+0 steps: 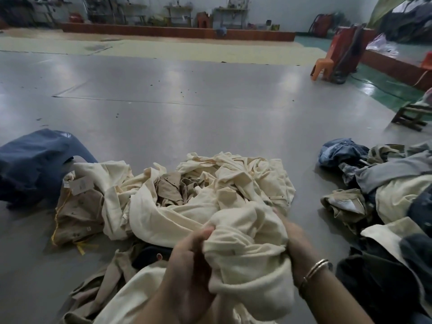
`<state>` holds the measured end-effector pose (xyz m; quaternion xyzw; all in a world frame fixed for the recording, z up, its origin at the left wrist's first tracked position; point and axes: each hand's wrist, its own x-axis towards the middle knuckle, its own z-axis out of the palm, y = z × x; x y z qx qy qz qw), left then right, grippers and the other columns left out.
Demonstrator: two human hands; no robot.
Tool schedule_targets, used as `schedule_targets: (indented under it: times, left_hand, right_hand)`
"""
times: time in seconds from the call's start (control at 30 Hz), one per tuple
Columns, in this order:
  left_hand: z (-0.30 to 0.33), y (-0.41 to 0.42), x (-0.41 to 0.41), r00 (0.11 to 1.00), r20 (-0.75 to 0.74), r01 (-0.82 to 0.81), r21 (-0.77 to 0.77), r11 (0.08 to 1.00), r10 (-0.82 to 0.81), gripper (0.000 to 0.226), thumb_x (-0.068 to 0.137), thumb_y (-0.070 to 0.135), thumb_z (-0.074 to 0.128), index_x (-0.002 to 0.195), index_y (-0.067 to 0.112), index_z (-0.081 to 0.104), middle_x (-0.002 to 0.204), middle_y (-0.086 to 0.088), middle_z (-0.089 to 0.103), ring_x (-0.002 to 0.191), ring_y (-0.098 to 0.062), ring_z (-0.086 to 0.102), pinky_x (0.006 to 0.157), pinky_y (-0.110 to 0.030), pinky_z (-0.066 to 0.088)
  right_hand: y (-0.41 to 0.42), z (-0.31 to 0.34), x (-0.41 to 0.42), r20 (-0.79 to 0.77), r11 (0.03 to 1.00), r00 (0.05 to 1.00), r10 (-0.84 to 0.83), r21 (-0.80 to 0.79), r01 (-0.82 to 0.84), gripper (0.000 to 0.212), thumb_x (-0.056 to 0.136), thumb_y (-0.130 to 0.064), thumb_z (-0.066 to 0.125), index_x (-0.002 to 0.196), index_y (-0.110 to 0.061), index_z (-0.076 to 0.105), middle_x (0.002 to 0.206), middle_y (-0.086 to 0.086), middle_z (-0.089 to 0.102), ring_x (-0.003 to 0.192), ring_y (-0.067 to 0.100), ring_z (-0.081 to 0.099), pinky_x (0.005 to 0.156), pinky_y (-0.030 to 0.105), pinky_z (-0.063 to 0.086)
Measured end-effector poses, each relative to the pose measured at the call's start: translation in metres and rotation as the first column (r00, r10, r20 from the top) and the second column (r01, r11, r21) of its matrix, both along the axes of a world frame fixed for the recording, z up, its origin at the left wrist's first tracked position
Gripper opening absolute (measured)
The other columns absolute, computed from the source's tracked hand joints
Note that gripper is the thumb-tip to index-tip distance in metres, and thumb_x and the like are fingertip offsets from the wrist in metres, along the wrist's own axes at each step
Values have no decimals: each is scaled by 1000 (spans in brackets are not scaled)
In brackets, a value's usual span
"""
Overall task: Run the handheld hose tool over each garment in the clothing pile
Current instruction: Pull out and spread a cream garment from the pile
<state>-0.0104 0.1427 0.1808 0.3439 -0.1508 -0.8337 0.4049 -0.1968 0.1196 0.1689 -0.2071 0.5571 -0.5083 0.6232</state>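
Head view: my left hand (189, 260) and right hand (295, 239) both clutch a bunched cream cotton garment (245, 249), lifted just above the cream-and-tan clothing pile (177, 190) on the grey table (163, 108).

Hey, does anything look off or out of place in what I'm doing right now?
One thing: no hose tool is in view. Your left hand and right hand both grip a bunched cream garment over the heap. Otherwise nothing looks spilled or torn, only crumpled clothes and a navy garment lying apart to the left.
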Motion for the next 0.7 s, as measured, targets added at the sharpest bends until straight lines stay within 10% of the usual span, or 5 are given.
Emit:
schedule_targets:
  times: [0.23, 0.4, 0.5, 0.6, 0.7]
  left_hand:
    - [-6, -15, 12, 948, 256, -193, -15, 981, 191, 53, 60, 39, 71, 96, 0, 74, 93, -24, 71, 74, -33, 68, 76, -43, 57]
    - [-7, -18, 12, 903, 393, -54, -301, 952, 175, 68, 60, 51, 81, 106, 3, 67, 91, -16, 72, 77, -27, 70, 66, -34, 57]
    - [-15, -21, 17, 701, 681, 240, -506, 829, 213, 59, 62, 29, 85, 114, 22, 59, 96, 5, 72, 91, -9, 68, 76, -22, 54]
    - [-29, -31, 37, 523, 813, 528, -545, 651, 256, 54, 72, 6, 73, 114, 31, 50, 106, 8, 63, 101, -6, 59, 84, -18, 48]
    - [-33, -42, 51, 221, 870, 496, -489, 718, 440, 49, 75, -8, 62, 111, 23, 51, 107, 0, 55, 101, -22, 54, 82, -18, 43]
  right_hand:
    - [8, 6, 4, -712, 737, 566, -417, -629, -249, 8, 86, -36, 60, 91, -32, 56, 93, -8, 58, 84, 3, 55, 75, 14, 46]
    - [18, 2, 24, -967, 750, 206, 152, -23, -661, 28, 85, -56, 54, 77, -29, 55, 76, -11, 61, 71, 5, 55, 67, 25, 48]
    - [17, -2, 25, -862, 798, 493, 119, -212, -564, 26, 93, -21, 59, 67, -18, 57, 60, -7, 59, 59, 9, 52, 59, 27, 46]
    - [9, 13, -1, -352, 930, 934, 54, -324, -175, 34, 89, -4, 55, 55, -11, 55, 49, -1, 47, 50, 13, 42, 50, 21, 36]
    - [7, 22, -17, 338, 979, 941, -27, -181, 93, 24, 76, -17, 54, 54, -17, 44, 49, 0, 35, 44, 12, 35, 54, 26, 27]
